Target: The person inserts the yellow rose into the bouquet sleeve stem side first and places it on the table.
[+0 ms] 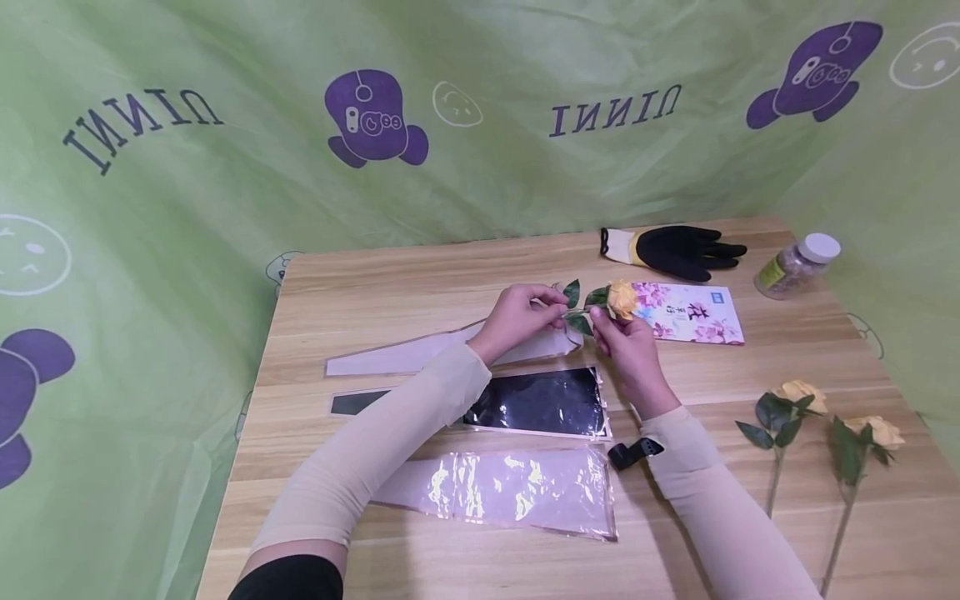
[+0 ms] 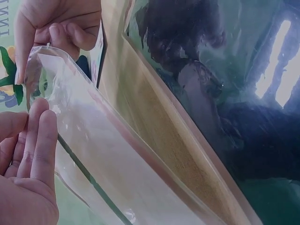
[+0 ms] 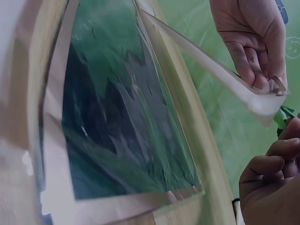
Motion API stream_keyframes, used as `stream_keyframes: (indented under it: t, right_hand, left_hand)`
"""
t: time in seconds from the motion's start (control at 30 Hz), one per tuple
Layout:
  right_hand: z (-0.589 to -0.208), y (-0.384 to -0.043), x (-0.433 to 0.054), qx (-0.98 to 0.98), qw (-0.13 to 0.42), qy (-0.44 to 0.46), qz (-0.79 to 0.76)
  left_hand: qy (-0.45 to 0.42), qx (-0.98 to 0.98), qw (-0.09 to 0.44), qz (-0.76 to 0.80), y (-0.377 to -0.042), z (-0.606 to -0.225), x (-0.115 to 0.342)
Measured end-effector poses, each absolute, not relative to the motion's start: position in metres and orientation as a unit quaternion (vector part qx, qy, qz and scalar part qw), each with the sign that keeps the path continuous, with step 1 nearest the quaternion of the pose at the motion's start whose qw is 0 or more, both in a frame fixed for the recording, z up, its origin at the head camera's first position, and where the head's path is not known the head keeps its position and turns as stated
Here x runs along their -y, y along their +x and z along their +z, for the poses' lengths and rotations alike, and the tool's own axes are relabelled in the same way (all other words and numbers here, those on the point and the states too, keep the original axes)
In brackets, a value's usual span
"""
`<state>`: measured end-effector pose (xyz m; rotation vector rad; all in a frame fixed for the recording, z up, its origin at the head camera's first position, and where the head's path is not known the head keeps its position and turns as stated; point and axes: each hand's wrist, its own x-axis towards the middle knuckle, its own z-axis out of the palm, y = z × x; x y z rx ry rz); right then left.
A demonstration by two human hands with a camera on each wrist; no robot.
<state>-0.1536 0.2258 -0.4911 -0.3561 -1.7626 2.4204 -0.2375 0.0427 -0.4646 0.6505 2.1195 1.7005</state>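
Observation:
My left hand point(image 1: 521, 317) pinches the mouth edge of a white-and-clear flower sleeve point(image 2: 117, 154), whose wide end is lifted off the table. Close beside it, my right hand point(image 1: 630, 350) grips a yellow artificial rose point(image 1: 622, 298) by the stem just under the bloom, among its green leaves. In the left wrist view the green stem point(image 2: 93, 183) runs lengthwise along the sleeve; whether it lies inside is hard to tell. Below the hands lie a black flower sleeve point(image 1: 540, 402) and another pale, shiny sleeve point(image 1: 525, 492).
A floral printed card point(image 1: 693, 312) lies right of the hands, with a black work glove point(image 1: 678, 252) behind it. A lidded jar point(image 1: 797, 267) stands at the back right. Two more yellow roses point(image 1: 798, 396) lie at the right. Green cloth point(image 1: 487, 183) hangs behind the wooden table point(image 1: 300, 300).

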Motion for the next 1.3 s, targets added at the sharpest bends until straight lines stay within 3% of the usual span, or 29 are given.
stream_keyframes:
  t: [0.47,0.87,1.3]
  right_hand:
    - [-0.492,-0.154,-0.224,0.607,0.028,-0.115,0.786]
    - [-0.489,-0.155,-0.24,0.596,-0.048,0.002,0.802]
    - [-0.487,-0.155,-0.242,0.569,-0.044,-0.011,0.821]
  left_hand:
    - [0.222,-0.742,0.188,0.604,-0.237,-0.462,-0.041]
    - [0.206,-0.74,0.19,0.612,-0.238,-0.461,-0.037]
    - [0.218,-0.754,0.177,0.594,-0.237,-0.458,-0.034]
